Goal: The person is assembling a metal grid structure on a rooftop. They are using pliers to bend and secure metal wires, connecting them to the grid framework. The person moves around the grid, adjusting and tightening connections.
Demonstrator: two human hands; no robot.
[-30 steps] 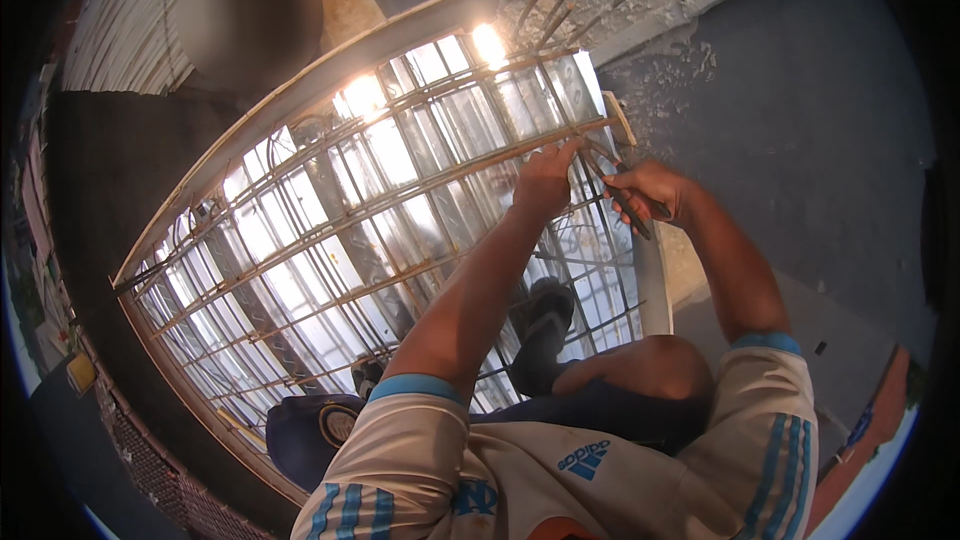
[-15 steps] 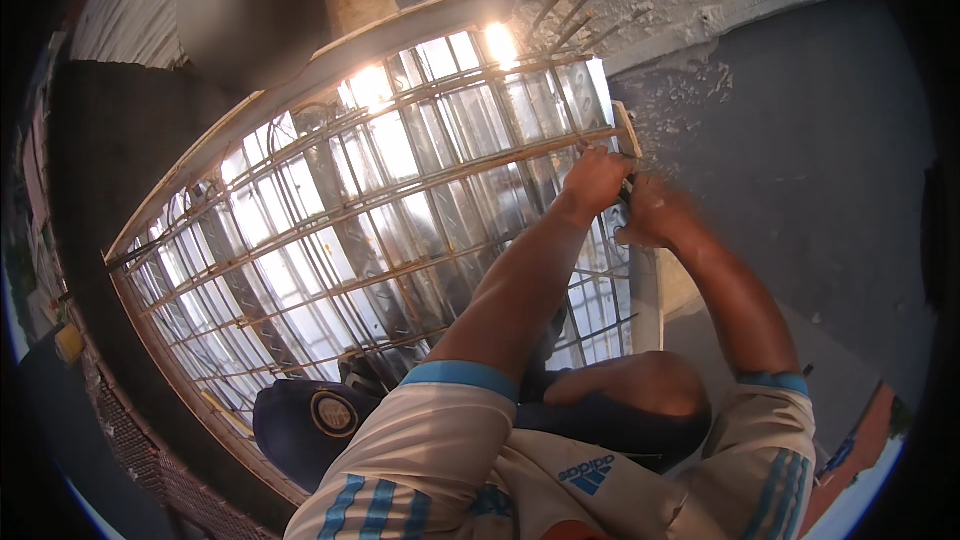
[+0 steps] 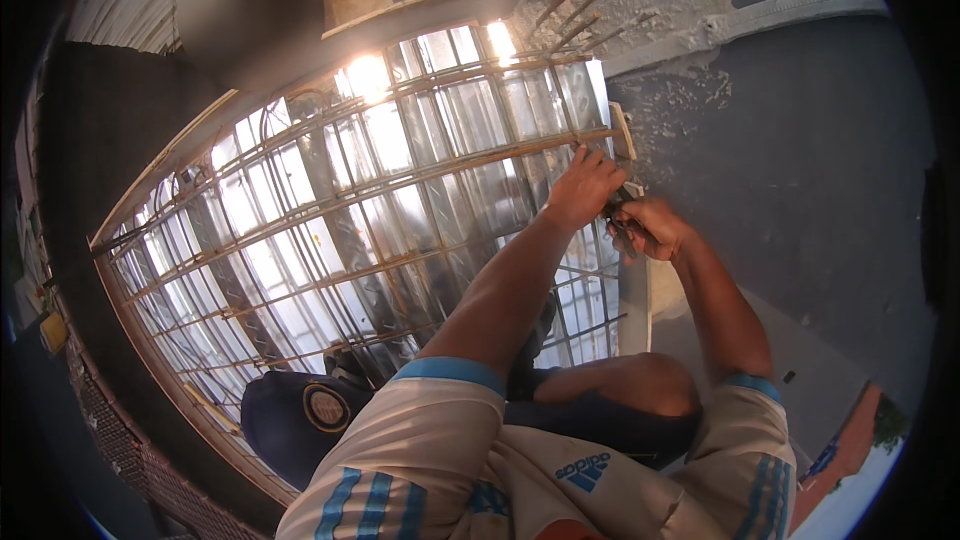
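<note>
My left hand (image 3: 588, 188) is closed at the right end of a rusty steel bar (image 3: 520, 150), fingertips pressed together near it. What lies between those fingers is too small to make out. Just to its right, my right hand (image 3: 655, 227) grips dark pliers (image 3: 622, 223), whose handles show below the fingers. Their jaws reach up beside my left hand, at the edge of the reinforcing mesh, and the tips are partly hidden.
Below the bars lies shiny corrugated metal decking (image 3: 380, 230), framed by a wooden edge board (image 3: 628, 130). Several bar ends (image 3: 590, 0) stick up at the top beside rough mortar (image 3: 680, 0). A dark grey slab (image 3: 800, 140) spreads to the right. My bent knee (image 3: 650, 385) is below my arms.
My right hand has turned and come slightly lower, so the pliers' handles show more plainly. My left hand has shifted a little left and down. The view has moved slightly.
</note>
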